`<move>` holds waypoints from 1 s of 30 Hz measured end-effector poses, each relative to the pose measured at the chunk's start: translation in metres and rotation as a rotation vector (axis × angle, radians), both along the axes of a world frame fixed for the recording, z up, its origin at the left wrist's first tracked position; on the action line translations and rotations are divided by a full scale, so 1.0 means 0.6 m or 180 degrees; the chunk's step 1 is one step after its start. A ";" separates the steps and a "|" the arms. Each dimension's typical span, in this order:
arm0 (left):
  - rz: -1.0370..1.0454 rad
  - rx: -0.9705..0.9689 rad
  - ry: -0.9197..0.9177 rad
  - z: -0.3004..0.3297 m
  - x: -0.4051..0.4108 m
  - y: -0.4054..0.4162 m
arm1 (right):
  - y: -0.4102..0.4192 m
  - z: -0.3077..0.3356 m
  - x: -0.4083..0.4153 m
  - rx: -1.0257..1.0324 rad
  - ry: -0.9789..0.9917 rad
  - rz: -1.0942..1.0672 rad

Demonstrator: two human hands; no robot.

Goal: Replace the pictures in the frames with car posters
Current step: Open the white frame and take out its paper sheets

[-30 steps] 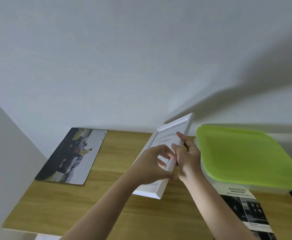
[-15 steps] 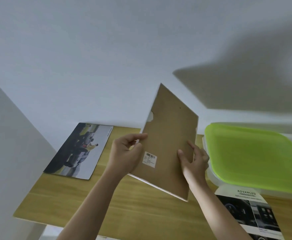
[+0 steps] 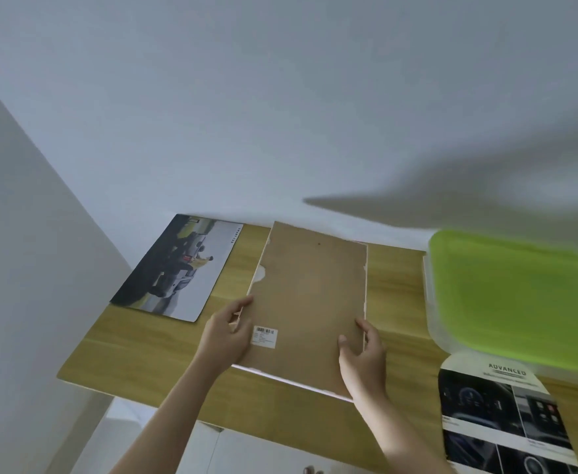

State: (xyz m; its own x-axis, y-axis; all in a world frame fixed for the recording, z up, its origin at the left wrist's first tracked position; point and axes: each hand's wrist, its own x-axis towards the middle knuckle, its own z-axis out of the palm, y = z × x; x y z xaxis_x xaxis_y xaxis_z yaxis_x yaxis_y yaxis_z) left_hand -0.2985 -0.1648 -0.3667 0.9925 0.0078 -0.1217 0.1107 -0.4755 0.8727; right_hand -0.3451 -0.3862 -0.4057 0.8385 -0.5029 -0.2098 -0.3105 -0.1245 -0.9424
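Forearms reach up from bottom edge. Left hand (image 3: pixel 224 333) grips left edge of frame (image 3: pixel 309 309), thumb on brown backing near barcode sticker (image 3: pixel 264 336). Right hand (image 3: pixel 362 354) grips lower right edge. Frame face-down over wooden table (image 3: pixel 137 357). Dashboard poster (image 3: pixel 499 415) near right, partly under green-lidded container (image 3: pixel 520 299). Car poster (image 3: pixel 178 268) far left by wall.

I seem to be in a plain room at home or in an office: a light wooden desk (image 3: pixel 137 357) pushed against bare white walls (image 3: pixel 280 114), with a lime-green-lidded plastic storage box (image 3: pixel 520 302) on it.
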 end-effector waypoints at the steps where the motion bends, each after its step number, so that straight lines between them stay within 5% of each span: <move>1: -0.0022 0.0153 0.0039 -0.018 -0.005 0.004 | 0.006 -0.009 -0.007 -0.0069 0.0105 -0.0027; 8: -0.0092 0.0503 0.0299 -0.093 -0.031 0.020 | 0.027 -0.046 -0.042 -0.0548 0.0447 0.0185; 20: -0.0032 0.0855 0.0344 -0.115 -0.017 0.043 | 0.034 -0.091 -0.052 -0.1752 0.0063 0.0779; 30: -0.0273 0.1092 0.0099 -0.101 0.022 0.059 | 0.004 -0.080 -0.072 -0.1946 0.0499 0.2244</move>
